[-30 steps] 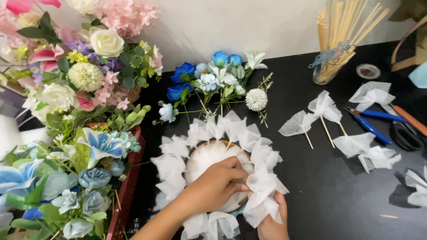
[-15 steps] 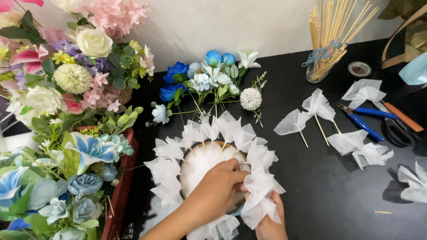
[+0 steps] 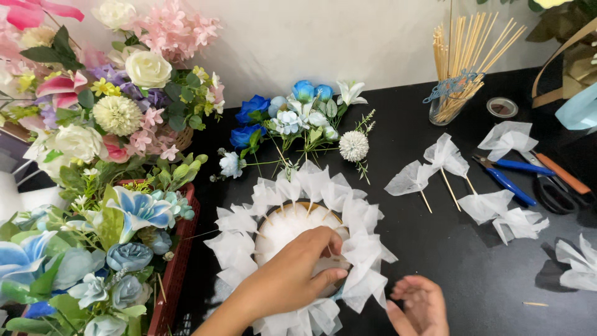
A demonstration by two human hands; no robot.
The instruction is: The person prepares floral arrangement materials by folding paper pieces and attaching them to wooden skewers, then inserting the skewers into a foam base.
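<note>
Desk: black, crowded. Flower crate at left, loose blue stems behind the work. Foam ball sits centre-front, ringed by white tulle picks. Left hand is on the ball, fingers curled over its near side, gripping by the look of it. Right hand is off it, open, palm up, holding nothing. Spare picks lie to the right, near the pliers. Advice: steady the ball low, push each pick straight in beside its neighbour, close the ring gap first.

White tulle ring; blue flower spray; black table; blue-handled pliers.
</note>
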